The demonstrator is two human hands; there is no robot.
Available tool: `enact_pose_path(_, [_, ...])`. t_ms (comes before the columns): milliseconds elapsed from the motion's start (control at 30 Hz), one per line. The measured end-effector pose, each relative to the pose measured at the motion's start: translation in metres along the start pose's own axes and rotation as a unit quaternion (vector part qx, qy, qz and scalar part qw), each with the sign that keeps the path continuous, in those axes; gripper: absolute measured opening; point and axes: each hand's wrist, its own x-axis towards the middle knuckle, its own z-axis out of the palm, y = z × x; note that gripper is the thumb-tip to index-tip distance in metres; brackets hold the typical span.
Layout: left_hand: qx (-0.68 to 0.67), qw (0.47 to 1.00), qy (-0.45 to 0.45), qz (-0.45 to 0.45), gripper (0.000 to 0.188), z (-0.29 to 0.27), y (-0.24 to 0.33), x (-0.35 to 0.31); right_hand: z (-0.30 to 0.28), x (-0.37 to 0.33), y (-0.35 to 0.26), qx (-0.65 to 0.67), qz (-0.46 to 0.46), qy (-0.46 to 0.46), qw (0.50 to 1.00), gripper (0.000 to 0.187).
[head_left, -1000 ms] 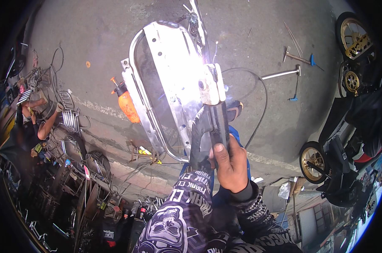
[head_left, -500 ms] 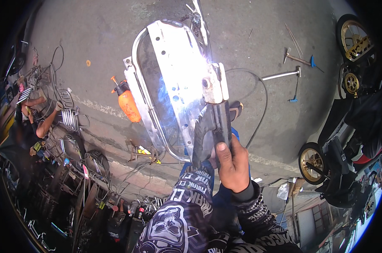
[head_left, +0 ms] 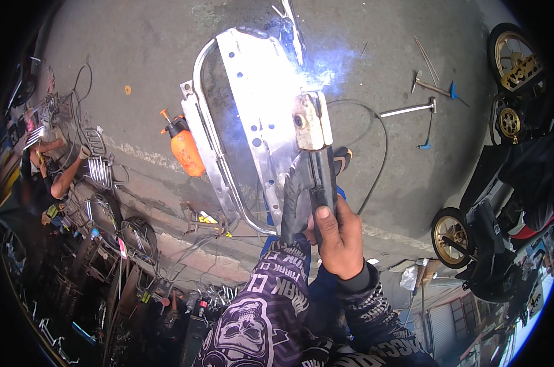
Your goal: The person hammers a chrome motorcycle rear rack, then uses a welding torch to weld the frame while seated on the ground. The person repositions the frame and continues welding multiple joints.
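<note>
My right hand (head_left: pixel 340 241) is closed around the black handle of a welding electrode holder (head_left: pixel 314 122), thumb lying along it. The holder's worn, cream-coloured head points away from me, beside a white arc glare that hides the electrode tip. Left of it is a bent metal tube frame (head_left: pixel 198 73) with a flat strip (head_left: pixel 257 142) with several holes along it. My left sleeve (head_left: pixel 252 306) reaches up to a dark, wrinkled piece (head_left: pixel 296 196) beside the handle; whether this is a glove or a wrapped lever I cannot make out. My left hand's fingers are hidden.
An orange spray bottle (head_left: pixel 187 153) stands left of the frame. Hammers (head_left: pixel 411 110) and thin rods lie on the right floor, near a loose cable (head_left: pixel 384 134). Motorcycle wheels (head_left: pixel 453 237) line the right. Another person (head_left: pixel 53 165) sits far left among metal parts.
The bluish smoke and glow now spread to the right above the holder's head; before, they hung more over the strip's left side and lower end. My hands have hardly moved.
</note>
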Motion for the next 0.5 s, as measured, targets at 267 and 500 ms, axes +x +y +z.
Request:
enact_pose_path(267, [0.143,0.989,0.043,0.017,0.049,-0.012,-0.005,-0.004,0.0,0.0,-0.001,0.004,0.007,-0.004,1.0,0.041])
enact_pose_path(500, [0.414,0.904,0.097,0.046,0.049,-0.028,-0.015,-0.008,0.0,0.0,-0.002,0.02,0.017,0.004,1.0,0.038])
